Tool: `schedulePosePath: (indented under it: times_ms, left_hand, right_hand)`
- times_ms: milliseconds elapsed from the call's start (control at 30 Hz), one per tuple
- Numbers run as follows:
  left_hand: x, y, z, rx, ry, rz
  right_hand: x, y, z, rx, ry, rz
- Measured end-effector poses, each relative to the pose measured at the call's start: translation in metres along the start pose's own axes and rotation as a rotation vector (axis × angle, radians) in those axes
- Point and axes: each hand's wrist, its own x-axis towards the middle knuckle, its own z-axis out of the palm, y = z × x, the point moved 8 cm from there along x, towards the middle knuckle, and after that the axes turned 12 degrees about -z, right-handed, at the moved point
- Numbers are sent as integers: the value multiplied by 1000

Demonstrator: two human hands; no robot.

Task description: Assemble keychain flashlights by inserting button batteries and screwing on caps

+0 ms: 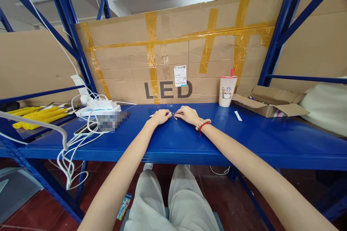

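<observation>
Both my hands rest on the blue metal shelf, close together in front of the cardboard sheet marked LED. My left hand is curled and pinches a thin silvery piece that sticks out to the left. My right hand is curled too, its fingertips closed on a tiny metal part where the two hands meet. What the small parts are I cannot make out. A bead bracelet and red string circle my right wrist.
A white drink cup with a red straw stands right of my hands, beside an open cardboard box. A white power strip and tangled white cables lie to the left, yellow tools beyond. A white slip lies near the cup.
</observation>
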Motion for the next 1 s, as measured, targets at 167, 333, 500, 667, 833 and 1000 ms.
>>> schedulePosePath:
  times_ms: [167, 333, 500, 667, 833, 1000]
  left_hand:
    - [1, 0, 0, 0, 18, 33]
    - [1, 0, -1, -3, 37, 46]
    - [1, 1, -2, 10, 50, 50]
    - [0, 1, -3, -13, 56, 43]
    - [0, 1, -3, -6, 54, 41]
    - [0, 1, -3, 4, 47, 42]
  right_hand:
    - [2, -6, -3, 3, 40, -64]
    - [1, -10, -3, 66, -17, -51]
    - [0, -11, -4, 67, -27, -22]
    - [1, -15, 1, 151, -30, -79]
    - [4, -9, 6, 230, 18, -112]
    - [5, -4, 8, 329, 53, -102]
